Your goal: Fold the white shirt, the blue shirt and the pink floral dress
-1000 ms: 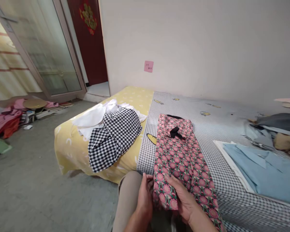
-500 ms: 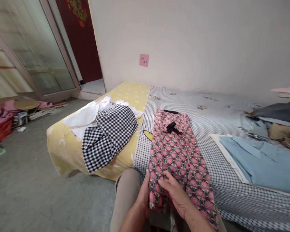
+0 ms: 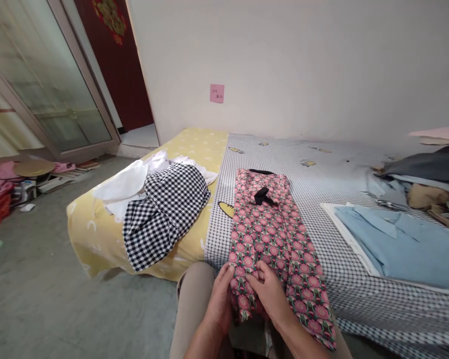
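A pink floral dress (image 3: 264,229) with a black neckline and a black bow lies lengthwise on the bed, its near end hanging over the edge toward my lap. My left hand (image 3: 222,294) grips the left edge of the dress near its lower end, thumb on top and fingers hidden beneath. Close beside it, my right hand (image 3: 268,289) pinches the cloth of the same dress between thumb and fingers. The right side of the dress spreads past my right wrist.
At left on the yellow sheet (image 3: 86,214) lie a black-and-white checked garment (image 3: 172,209) and white clothes (image 3: 123,182). On the right, a folded light-blue shirt (image 3: 407,244) rests on a white board (image 3: 353,244), with a clothes pile (image 3: 430,174) behind. A pink note (image 3: 217,93) is on the wall.
My left hand has moved up slightly along the dress edge, and the dress's lower left corner has shifted with it. The whole view has turned a little to the right.
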Tool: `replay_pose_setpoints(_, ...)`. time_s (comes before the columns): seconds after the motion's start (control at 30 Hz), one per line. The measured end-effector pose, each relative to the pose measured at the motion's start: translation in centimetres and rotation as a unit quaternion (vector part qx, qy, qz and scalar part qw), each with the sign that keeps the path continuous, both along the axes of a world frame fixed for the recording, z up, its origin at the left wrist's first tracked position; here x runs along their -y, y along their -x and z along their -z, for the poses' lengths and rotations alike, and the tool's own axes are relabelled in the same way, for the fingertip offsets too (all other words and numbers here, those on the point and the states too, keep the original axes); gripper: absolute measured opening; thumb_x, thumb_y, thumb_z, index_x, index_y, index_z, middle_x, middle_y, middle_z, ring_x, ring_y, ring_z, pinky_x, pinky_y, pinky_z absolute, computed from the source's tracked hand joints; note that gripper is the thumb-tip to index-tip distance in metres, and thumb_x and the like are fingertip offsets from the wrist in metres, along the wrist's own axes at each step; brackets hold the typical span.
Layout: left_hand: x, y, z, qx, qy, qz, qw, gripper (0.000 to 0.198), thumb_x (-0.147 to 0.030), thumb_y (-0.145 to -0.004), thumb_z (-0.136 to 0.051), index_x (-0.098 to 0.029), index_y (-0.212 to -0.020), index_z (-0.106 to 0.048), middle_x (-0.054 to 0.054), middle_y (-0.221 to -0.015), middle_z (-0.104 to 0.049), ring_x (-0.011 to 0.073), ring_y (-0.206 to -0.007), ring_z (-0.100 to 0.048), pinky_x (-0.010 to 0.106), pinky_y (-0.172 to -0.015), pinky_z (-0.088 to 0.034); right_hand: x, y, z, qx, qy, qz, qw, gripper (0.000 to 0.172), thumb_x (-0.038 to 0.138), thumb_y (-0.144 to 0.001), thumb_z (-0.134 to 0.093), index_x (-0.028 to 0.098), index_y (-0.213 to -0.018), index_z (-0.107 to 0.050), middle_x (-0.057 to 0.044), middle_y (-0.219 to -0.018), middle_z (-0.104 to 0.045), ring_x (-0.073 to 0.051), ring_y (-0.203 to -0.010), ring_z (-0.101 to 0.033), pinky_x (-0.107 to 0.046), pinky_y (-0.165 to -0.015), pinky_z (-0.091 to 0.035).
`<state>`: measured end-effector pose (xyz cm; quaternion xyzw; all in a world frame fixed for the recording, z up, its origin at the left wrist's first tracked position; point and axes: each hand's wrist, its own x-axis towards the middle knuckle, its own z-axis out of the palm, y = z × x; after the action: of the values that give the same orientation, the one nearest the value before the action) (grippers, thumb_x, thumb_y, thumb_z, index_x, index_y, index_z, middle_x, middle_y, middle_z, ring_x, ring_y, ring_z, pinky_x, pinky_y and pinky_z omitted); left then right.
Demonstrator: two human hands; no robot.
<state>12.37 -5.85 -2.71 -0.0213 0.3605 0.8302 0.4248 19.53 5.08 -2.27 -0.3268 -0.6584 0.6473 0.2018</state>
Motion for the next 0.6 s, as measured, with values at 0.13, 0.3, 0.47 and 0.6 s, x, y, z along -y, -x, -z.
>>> replay_pose_setpoints(0.13, -0.2, 0.0, 1.0, -0.015, 0.038, 0.013, 0.999, 0.061, -0.044, -0.069, -0.09, -0.019, -0.12, -0.069, 0.012, -0.113, -0.08, 0.0275, -0.102, -0.076, 0.041, -0.1, -0.056, 0.0, -0.1, 0.4, 0.011, -0.005, -0.025, 1.0, 0.039, 0.052, -0.068, -0.082, 0.025, -0.079, -0.055, 0.005, -0.062, -0.064, -0.018, -0.064, -0.059, -0.027, -0.063, -0.046)
replay_pose_setpoints(0.3, -0.3, 0.1, 3.7, -0.078, 0.119, 0.05, 0.989, 0.048, -0.039, -0.055, -0.094, -0.014, -0.092, -0.075, 0.01, -0.082, -0.08, 0.0231, -0.075, -0.073, 0.033, -0.075, -0.058, 0.2, -0.1, 1.0, 0.021, 0.021, -0.037, 0.999, 0.037, 0.047, -0.066, -0.081, 0.025, -0.088, -0.061, 0.002, -0.071, -0.072, -0.021, -0.072, -0.065, -0.031, -0.074, -0.05)
replay_pose_setpoints(0.47, -0.2, 0.0, 5.0, -0.095, 0.144, 0.058, 0.983, 0.034, -0.038, -0.059, -0.086, -0.016, -0.084, -0.075, 0.006, -0.068, -0.076, 0.02, -0.06, -0.066, 0.035, -0.068, -0.057, 0.0, -0.5, 1.8, 0.007, 0.095, -0.054, 0.994, 0.036, 0.05, -0.068, -0.081, 0.024, -0.085, -0.062, 0.002, -0.072, -0.072, -0.023, -0.076, -0.069, -0.033, -0.075, -0.054)
replay_pose_setpoints(0.6, 0.0, 0.3, 5.0, -0.117, 0.152, 0.042, 0.98, 0.032, -0.039, -0.052, -0.086, -0.016, -0.071, -0.072, 0.005, -0.067, -0.074, 0.022, -0.067, -0.066, 0.036, -0.077, -0.056, -1.4, 0.0, 0.1, -0.009, 0.177, -0.001, 0.984, 0.044, 0.053, -0.075, -0.08, 0.026, -0.108, -0.066, 0.0, -0.097, -0.075, -0.02, -0.074, -0.076, -0.031, -0.071, -0.057)
